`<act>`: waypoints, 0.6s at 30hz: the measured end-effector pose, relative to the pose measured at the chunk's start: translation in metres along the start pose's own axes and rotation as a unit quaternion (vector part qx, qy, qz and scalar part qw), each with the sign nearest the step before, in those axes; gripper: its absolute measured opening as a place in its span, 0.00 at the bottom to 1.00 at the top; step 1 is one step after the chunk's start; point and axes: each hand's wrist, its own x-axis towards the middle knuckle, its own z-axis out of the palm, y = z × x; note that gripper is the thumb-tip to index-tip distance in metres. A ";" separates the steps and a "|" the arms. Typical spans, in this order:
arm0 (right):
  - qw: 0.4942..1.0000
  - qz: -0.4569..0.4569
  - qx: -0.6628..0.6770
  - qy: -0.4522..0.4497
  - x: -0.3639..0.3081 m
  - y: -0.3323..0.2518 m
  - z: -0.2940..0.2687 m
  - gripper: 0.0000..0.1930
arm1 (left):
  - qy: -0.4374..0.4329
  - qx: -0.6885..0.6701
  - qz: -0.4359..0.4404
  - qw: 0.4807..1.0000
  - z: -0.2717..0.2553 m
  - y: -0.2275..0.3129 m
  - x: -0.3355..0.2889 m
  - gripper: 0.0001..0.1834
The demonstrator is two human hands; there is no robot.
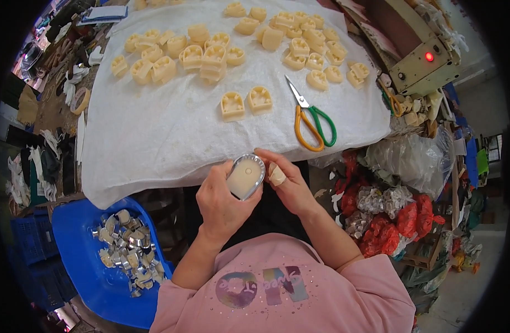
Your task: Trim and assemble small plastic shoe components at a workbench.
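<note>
My left hand (223, 201) is closed round a cream shoe-heel-shaped piece (246, 174) edged with a shiny silver band, its flat face turned up. Beside its right rim is my right hand (291, 186), fingers apart, the index tip at the band's upper edge. A beige wrap (276, 175) covers one right-hand digit. Just beyond, on the white cloth (172, 130), stand two cream hollow heel pieces, a left one (232, 106) and a right one (260, 100). Scissors (310, 119) with one orange and one green handle lie to their right.
Several more cream pieces (202, 58) are heaped along the far side of the cloth. At my left, a blue plastic tub (72, 233) holds silver-banded pieces (130, 250). A metal box with a red light (429, 56) stands far right. Red bags (380, 236) lie below.
</note>
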 end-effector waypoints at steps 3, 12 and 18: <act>1.000 0.000 0.022 -0.012 -0.001 -0.001 0.002 0.24 | -0.004 -0.042 -0.029 0.999 -0.004 0.003 0.000 0.27; 0.985 -0.079 -0.136 -0.075 -0.002 -0.020 0.006 0.24 | -0.117 -0.225 -0.135 0.958 -0.019 0.004 0.000 0.24; 0.978 -0.079 -0.164 -0.103 -0.005 -0.024 0.010 0.35 | -0.171 -0.459 -0.229 0.841 -0.025 -0.002 -0.008 0.20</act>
